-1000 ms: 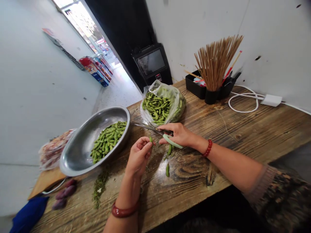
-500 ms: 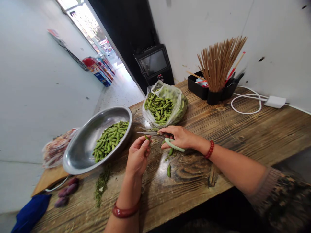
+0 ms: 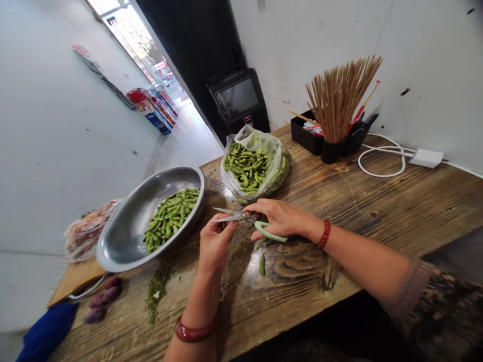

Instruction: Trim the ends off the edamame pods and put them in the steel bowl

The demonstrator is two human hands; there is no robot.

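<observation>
My right hand grips scissors with pale green handles, their blades parted and pointing left. My left hand is pinched closed just below the blades. A green soybean pod was visible in its fingers a moment ago; the blades and fingers now mostly hide it. Under the scissors lie a few green bits, and nearer me a single pod rests on the wooden table. Beyond my hands stands a clear plastic bag full of pods. To the left, a steel basin holds a heap of pods.
Green trimmings lie in front of the basin, with several purple-red items farther left. A blue cloth hangs at the table's left edge. At the back right are a holder of thin sticks, a black tray and a white cable.
The scissors have opened and moved slightly down, over my left fingers. My left fingertips have shifted slightly, and the pod in them is now mostly covered. The basin and bag stay put.
</observation>
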